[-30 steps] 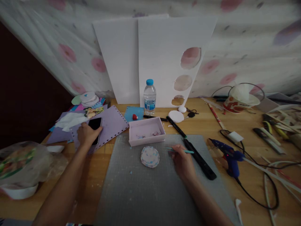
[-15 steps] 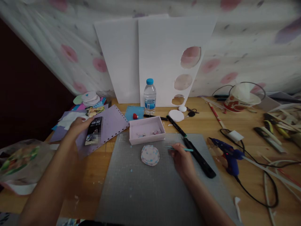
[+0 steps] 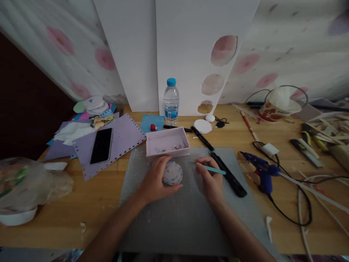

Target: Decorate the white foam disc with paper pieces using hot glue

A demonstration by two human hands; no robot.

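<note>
My left hand curves around the left side of a small round disc, white with blue and pink specks and a wavy edge. Its fingers lie at the disc's far edge and the thumb along the near edge. The disc rests on a grey cutting mat. To its right, my right hand pinches a slim teal-handled tool. The tool's thin tip points left and is too faint to make out. Just behind the disc stands a pale pink open box holding small bits.
A phone lies on purple paper at left. A water bottle stands behind the box. Right of the mat are a blue glue gun with its cord and a paper tub. A black cutter-like tool lies beside my right hand.
My left hand has left the phone, which now lies on the purple paper, and has come right to the disc. My right hand still holds the teal tool. The view has tilted down.
</note>
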